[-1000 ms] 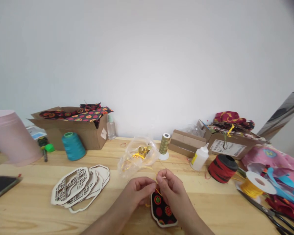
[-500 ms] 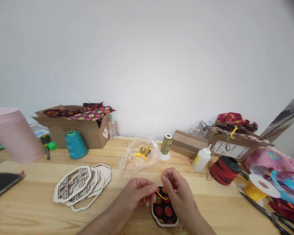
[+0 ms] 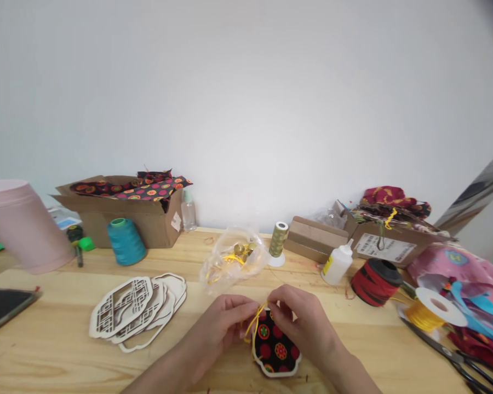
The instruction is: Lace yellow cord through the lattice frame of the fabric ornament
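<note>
A black patterned fabric piece [image 3: 276, 347] with a pale scalloped rim lies flat on the table below my hands. Yellow cord [image 3: 252, 324] runs between my fingertips and hangs over the piece's upper left edge. My left hand [image 3: 225, 323] pinches the cord at that corner. From the right, my right hand [image 3: 302, 320] pinches the cord near the piece's top edge, covering part of that edge. Just behind my hands, a clear plastic bag [image 3: 234, 260] holds gold bells and yellow cord.
Cut-out wooden frames [image 3: 137, 312] are stacked left, near a teal thread cone [image 3: 126, 242] and a fabric-filled box [image 3: 119, 219]. Rightward stand a glue bottle [image 3: 337, 265], a red ribbon roll [image 3: 376, 282], a yellow cord spool [image 3: 425, 316] and scissors [image 3: 449, 353].
My fingertips have come closer together above the fabric piece. The yellow cord now shows as a looped, crossing length at the upper left edge. The view has shifted slightly.
</note>
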The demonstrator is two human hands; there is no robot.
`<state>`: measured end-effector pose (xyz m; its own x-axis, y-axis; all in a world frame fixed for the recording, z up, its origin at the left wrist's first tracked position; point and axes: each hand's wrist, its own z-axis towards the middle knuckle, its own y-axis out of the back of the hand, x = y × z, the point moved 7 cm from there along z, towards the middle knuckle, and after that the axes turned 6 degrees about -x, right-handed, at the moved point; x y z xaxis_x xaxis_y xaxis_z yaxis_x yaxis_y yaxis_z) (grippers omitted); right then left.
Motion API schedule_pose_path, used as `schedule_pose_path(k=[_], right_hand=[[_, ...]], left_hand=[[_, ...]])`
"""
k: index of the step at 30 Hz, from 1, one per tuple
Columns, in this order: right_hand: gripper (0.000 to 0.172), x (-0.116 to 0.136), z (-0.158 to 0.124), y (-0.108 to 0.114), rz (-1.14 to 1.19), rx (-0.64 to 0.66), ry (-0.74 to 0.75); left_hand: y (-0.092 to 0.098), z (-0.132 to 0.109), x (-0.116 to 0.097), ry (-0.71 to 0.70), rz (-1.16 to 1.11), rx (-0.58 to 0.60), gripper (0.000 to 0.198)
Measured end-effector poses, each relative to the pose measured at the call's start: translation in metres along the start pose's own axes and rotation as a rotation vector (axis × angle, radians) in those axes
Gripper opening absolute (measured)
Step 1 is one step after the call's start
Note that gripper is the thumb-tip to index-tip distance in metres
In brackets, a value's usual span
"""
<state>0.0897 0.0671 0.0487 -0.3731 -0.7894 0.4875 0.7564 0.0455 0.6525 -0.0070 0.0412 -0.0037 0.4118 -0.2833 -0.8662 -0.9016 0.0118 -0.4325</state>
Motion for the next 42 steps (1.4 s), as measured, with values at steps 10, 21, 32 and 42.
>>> schedule_pose_path(k=[10,21,32,42], right_hand=[[0.011,-0.003,-0.005,-0.001,-0.03,0.012,-0.086],[0.01,-0.021,-0.005,-0.011,0.55,0.027,-0.497],[0.014,-0.023,-0.009,-0.016,0.74,0.017,-0.512],[0.013,-0.027,-0.015,-0.019,0.969,-0.126,-0.709]], left_hand=[[-0.004,-0.001,0.001,0.01,0.129,0.048,0.026],[0.0,0.004,0.005,-0.004,0.165,0.032,0.024],[0.007,0.005,0.005,-0.061,0.244,-0.009,0.024],[-0.003,-0.003,-0.01,-0.021,-0.096,0.039,0.013]])
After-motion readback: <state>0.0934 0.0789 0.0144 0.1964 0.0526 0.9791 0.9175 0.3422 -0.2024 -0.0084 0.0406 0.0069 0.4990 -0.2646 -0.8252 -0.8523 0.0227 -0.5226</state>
